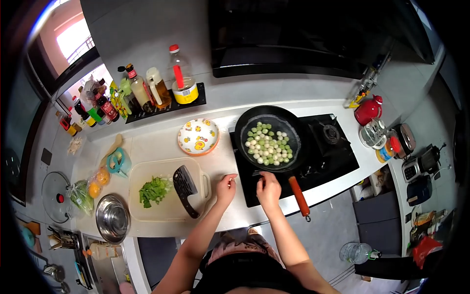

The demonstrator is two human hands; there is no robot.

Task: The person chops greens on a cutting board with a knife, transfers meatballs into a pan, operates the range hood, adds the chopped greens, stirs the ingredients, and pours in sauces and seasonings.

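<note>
My left hand (225, 189) hovers over the counter between the cutting board and the stove, its fingers loosely curled and nothing visible in them. At the front of the black gas hob (320, 167), my right hand (269, 189) has its fingers closed close to the wok's near rim; whatever they grip, if anything, is hidden. Pale green and white balls fill the bottom of the black wok (245, 125), whose reddish-brown handle (298, 196) points toward me. Left of my hands, chopped leafy greens (154, 191) and a black cleaver (185, 188) lie on the cutting board (142, 169).
Behind the board is a patterned bowl (198, 136). A steel bowl (112, 218) stands at the counter's left front edge, with oranges (98, 182) behind it. Bottles line a black shelf (196, 102) on the wall. A red kettle (369, 110) stands beyond the hob.
</note>
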